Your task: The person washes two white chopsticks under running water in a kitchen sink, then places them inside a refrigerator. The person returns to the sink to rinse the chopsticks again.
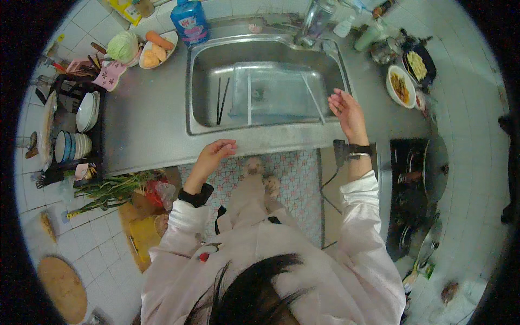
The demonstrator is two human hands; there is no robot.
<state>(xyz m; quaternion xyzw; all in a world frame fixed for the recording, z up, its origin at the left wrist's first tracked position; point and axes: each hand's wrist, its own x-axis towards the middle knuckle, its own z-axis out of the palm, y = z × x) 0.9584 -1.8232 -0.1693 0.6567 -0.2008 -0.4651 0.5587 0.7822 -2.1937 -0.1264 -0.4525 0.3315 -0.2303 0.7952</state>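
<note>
My left hand (219,151) hovers near the front edge of the steel counter, its fingers loosely curled with nothing held. Over the right side of the stainless-steel sink (266,131) is my right hand (343,107), also holding nothing, fingers slightly bent and apart. Inside the sink lies a clear rectangular sheet or tray (280,93); its exact kind is hard to tell. Two dark chopsticks (221,101) rest at the sink's left. One pale strip (249,97) lies across the clear thing's left part, and another pale strip (313,97) slants close to my right hand.
Behind the sink stands a blue detergent bottle (189,22). Left are a cabbage (122,46), a bowl of carrot pieces (172,50) and a dish rack (101,134) with bowls. Right are a food bowl (392,91), a pan (430,73) and a gas stove (410,162).
</note>
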